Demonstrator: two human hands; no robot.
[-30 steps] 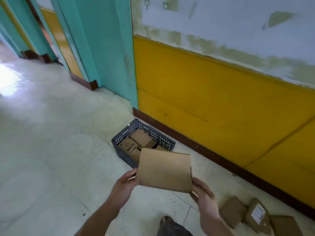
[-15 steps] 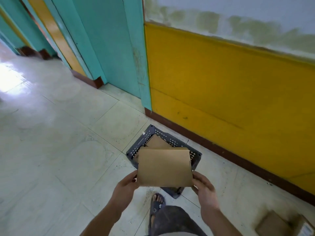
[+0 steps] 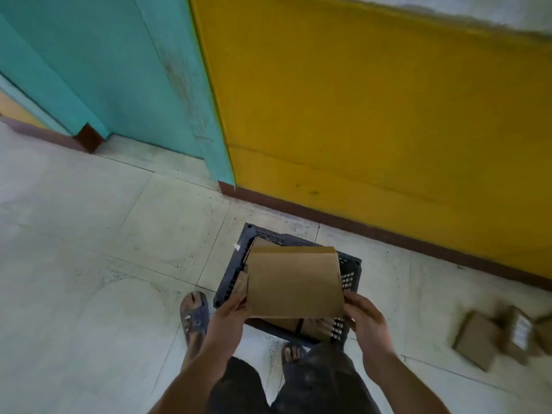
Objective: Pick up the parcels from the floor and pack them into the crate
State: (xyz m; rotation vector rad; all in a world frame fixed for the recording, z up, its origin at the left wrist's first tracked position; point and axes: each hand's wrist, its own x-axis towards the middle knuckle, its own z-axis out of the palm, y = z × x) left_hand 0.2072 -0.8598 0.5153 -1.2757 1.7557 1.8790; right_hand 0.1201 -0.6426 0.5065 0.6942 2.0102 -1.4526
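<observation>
left hand (image 3: 230, 315) and right hand (image 3: 366, 321) grasp the flat brown cardboard parcel (image 3: 294, 282) over the dark perforated plastic crate (image 3: 349, 279); brown boxes (image 3: 316, 328) inside at its six o'clock could leave it tilted.

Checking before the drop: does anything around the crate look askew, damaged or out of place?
No damage shows. The crate sits skewed to the yellow wall, the parcels inside it lie tilted at mixed angles, and loose parcels lie scattered on the floor.
</observation>
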